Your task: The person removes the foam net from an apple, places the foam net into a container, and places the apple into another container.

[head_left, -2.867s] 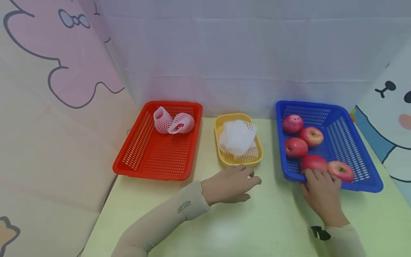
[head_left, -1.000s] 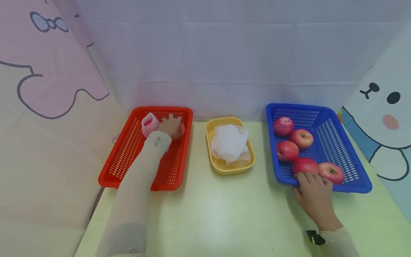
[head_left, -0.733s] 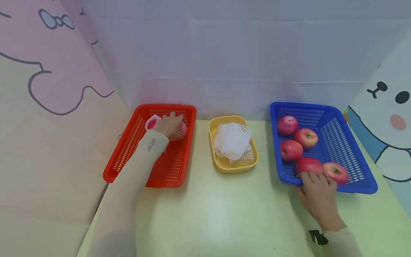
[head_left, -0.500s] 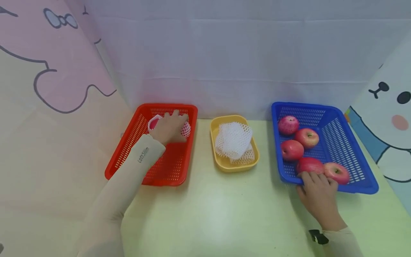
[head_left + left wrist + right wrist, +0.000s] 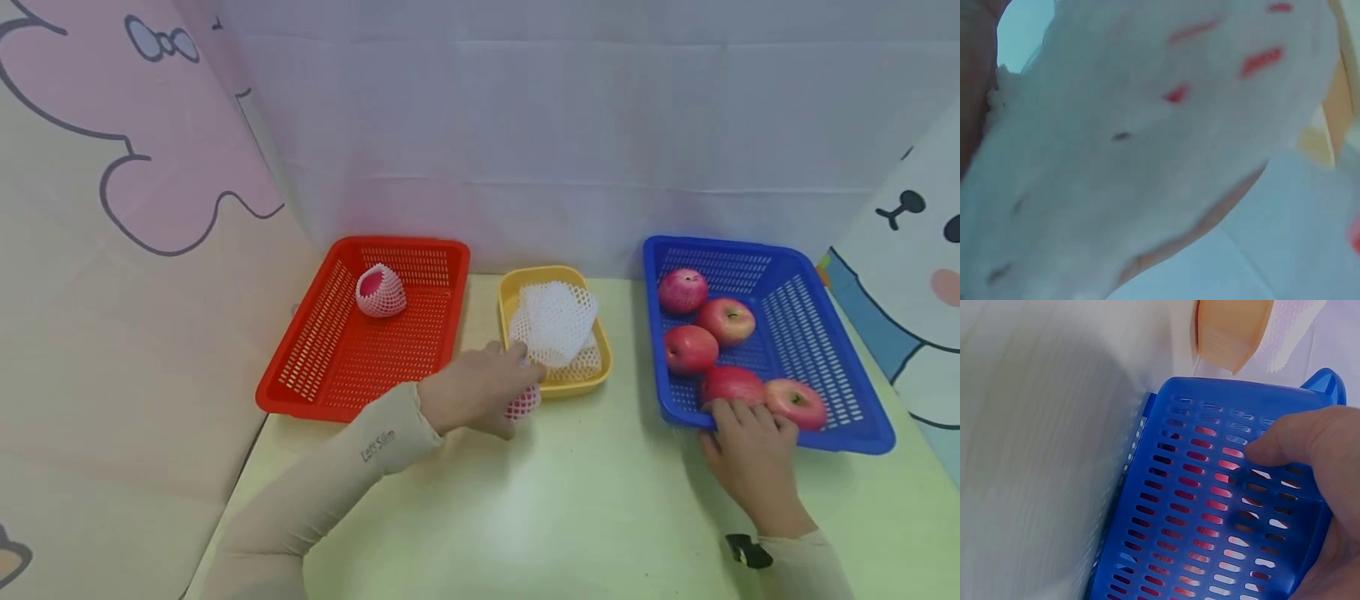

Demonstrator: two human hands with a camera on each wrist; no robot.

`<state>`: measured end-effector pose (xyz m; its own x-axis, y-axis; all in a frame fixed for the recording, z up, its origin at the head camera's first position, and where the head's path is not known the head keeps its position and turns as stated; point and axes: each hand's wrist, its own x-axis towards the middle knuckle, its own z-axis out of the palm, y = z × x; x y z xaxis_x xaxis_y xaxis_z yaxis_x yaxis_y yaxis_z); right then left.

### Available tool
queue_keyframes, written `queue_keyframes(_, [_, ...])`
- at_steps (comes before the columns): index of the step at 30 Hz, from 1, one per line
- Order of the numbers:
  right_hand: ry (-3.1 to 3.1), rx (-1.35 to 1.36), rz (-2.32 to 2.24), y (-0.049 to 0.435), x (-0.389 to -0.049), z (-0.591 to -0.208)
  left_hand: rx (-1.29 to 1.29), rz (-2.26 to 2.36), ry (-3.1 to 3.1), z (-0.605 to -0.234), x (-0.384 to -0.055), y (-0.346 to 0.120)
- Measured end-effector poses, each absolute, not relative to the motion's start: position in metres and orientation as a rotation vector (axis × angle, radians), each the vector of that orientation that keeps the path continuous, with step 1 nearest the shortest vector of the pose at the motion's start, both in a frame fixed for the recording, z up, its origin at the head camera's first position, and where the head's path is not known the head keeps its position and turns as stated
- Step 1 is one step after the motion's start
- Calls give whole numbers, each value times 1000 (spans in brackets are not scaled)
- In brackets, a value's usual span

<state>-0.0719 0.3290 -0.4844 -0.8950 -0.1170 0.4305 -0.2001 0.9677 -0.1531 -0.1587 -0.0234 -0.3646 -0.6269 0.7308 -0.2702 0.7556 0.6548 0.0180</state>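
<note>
My left hand [image 5: 480,385] grips an apple in a white foam net [image 5: 523,405], just in front of the yellow tray [image 5: 570,389]. In the left wrist view the foam net [image 5: 1141,131] fills most of the picture, red skin showing through its slits. With its fingers over the near rim, my right hand [image 5: 753,467] holds the blue basket [image 5: 855,417]; its thumb [image 5: 1282,440] presses the outer wall in the right wrist view. A second netted apple [image 5: 381,292] lies in the red basket [image 5: 360,375].
Several bare apples [image 5: 690,348] sit in the blue basket, mostly along its left and near sides. Loose white foam nets [image 5: 557,321] are heaped in the yellow tray, which stands between the two baskets on the pale table [image 5: 570,508]. A cloth wall [image 5: 525,125] rises behind.
My left hand reached into the red basket, took hold of one netted apple and carried it right to the yellow tray's front. The right hand stays on the blue rim.
</note>
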Motion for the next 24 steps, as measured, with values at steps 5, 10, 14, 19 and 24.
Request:
queue_keyframes(5, [-2700, 217, 283, 329, -72, -485, 1322, -267, 2491, -403, -142, 5])
queue_keyframes(10, [-2652, 230, 294, 330, -73, -487, 1370, -316, 2444, -425, -133, 22])
queue_keyframes(14, [-2639, 244, 295, 329, -73, -487, 1337, -352, 2425, -431, -127, 28])
queue_keyframes(19, [-2659, 239, 281, 327, -72, -485, 1380, -376, 2431, -428, -125, 30])
queue_keyframes(24, [-2654, 236, 286, 329, -72, -485, 1604, -430, 2498, -424, -126, 29])
